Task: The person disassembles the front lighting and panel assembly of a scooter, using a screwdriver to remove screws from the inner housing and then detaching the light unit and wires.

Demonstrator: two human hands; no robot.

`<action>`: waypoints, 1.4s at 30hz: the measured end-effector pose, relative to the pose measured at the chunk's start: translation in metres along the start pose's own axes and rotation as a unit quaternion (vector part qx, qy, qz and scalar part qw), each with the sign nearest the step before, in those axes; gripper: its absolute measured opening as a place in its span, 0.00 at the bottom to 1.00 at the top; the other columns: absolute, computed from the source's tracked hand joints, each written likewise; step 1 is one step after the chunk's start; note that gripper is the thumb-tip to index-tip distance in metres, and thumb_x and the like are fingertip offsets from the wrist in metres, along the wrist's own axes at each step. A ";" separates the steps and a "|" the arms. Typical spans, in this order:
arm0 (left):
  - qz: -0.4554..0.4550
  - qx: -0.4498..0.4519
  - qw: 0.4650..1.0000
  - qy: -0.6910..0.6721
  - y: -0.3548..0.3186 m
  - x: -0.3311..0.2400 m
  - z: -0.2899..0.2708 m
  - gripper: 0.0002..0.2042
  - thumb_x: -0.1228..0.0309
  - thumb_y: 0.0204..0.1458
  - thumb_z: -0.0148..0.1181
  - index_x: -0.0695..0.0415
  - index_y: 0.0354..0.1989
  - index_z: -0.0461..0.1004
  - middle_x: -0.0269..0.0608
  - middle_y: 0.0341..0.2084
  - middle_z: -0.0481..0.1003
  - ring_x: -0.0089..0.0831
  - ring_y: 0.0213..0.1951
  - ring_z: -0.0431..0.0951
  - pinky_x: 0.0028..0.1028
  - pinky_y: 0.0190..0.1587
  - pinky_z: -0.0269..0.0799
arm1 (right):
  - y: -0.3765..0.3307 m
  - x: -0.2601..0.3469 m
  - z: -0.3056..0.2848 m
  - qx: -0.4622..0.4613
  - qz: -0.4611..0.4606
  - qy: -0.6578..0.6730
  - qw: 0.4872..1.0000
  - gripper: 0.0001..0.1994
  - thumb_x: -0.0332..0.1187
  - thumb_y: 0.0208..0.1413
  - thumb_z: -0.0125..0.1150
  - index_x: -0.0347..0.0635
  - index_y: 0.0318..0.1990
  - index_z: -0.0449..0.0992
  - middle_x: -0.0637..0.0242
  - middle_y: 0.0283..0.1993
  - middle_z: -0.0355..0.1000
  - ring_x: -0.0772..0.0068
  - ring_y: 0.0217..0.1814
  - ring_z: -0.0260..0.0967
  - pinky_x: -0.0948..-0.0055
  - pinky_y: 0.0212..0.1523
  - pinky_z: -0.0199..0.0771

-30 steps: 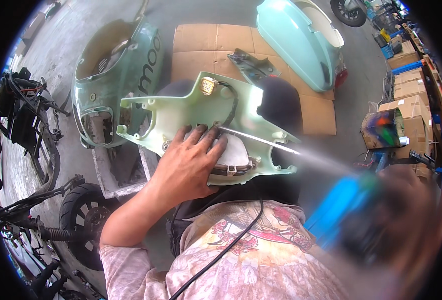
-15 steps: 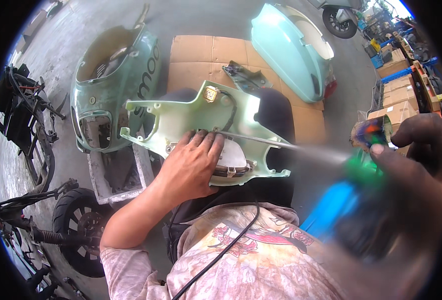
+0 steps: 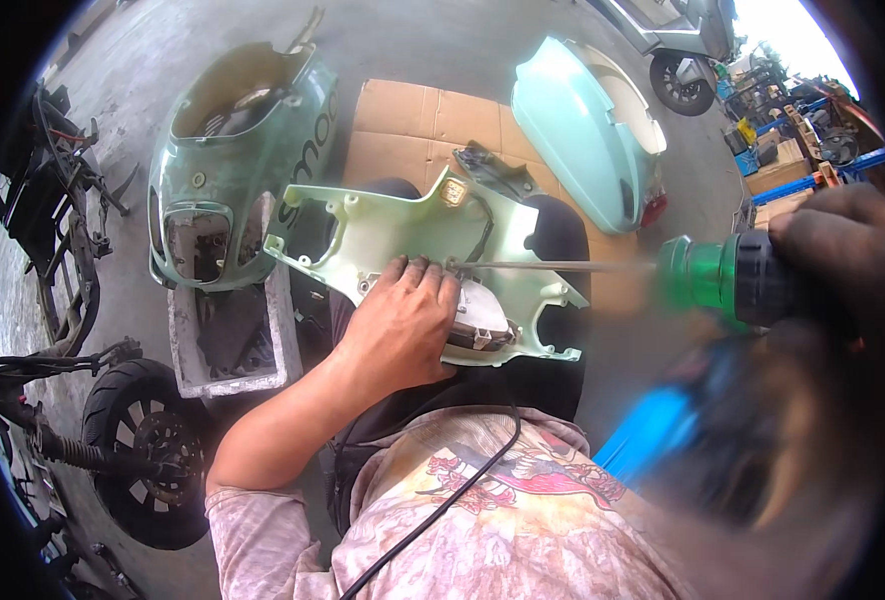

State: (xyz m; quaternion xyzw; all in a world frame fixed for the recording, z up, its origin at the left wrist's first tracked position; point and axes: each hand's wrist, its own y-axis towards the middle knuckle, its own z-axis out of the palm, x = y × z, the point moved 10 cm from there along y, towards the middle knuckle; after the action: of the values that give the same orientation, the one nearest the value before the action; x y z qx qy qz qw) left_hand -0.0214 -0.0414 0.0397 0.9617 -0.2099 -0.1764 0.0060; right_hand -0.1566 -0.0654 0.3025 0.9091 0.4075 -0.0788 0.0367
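Note:
Across my lap lies a pale green plastic scooter panel (image 3: 403,215), its hollow inner side facing up. My left hand (image 3: 398,320) grips it, fingers pressed on top beside a white unit (image 3: 483,308) set into the panel and thumb at the near edge. A screwdriver (image 3: 708,278) with a green and black handle is in my right hand (image 3: 843,250), partly blurred and dark. Its long shaft runs left, and the tip meets the panel just past my left fingertips. A pale connector (image 3: 454,192) on a black cable sits at the panel's far edge.
Flattened cardboard (image 3: 393,120) lies ahead, with a dark part (image 3: 498,172) and a mint body shell (image 3: 583,130) on it. Another green shell (image 3: 233,160) leans on a white foam box (image 3: 188,350) at left. A wheel (image 3: 148,455) stands nearer; cartons (image 3: 778,170) are at right.
My right hand and the screwdriver handle have risen and turned, bringing the handle side-on and the shaft nearly level. My left hand stays on the panel; the whole view has shifted slightly.

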 end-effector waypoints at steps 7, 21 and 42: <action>0.013 -0.008 1.000 -0.002 0.001 -0.004 0.000 0.38 0.55 0.31 0.73 0.70 0.47 0.68 0.60 0.48 0.71 0.50 0.55 0.70 0.42 0.62 0.60 | -0.005 0.018 0.002 0.002 -0.004 -0.045 0.999 0.15 0.39 0.51 0.62 0.37 0.42 0.76 0.54 0.39 0.70 0.60 0.41 0.72 0.67 0.43 0.69; 0.018 -0.013 1.000 0.010 0.000 -0.004 0.002 0.41 0.54 0.31 0.74 0.71 0.52 0.66 0.63 0.51 0.70 0.50 0.57 0.69 0.43 0.63 0.58 | -0.020 0.021 0.004 0.024 -0.002 -0.048 0.999 0.14 0.40 0.54 0.60 0.38 0.41 0.75 0.54 0.39 0.69 0.60 0.43 0.71 0.66 0.45 0.68; 0.026 -0.023 0.999 0.015 0.003 -0.008 0.001 0.40 0.52 0.31 0.73 0.71 0.49 0.68 0.61 0.49 0.71 0.50 0.56 0.70 0.43 0.62 0.59 | 0.028 0.031 -0.003 0.070 -0.038 -0.102 0.992 0.13 0.40 0.58 0.58 0.38 0.41 0.74 0.54 0.40 0.67 0.60 0.45 0.69 0.66 0.47 0.66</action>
State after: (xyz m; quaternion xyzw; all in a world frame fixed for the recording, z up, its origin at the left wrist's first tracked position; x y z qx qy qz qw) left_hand -0.0296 -0.0410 0.0412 0.9580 -0.2309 -0.1663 0.0358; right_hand -0.1151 -0.0601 0.3006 0.8805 0.4290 -0.2012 0.0114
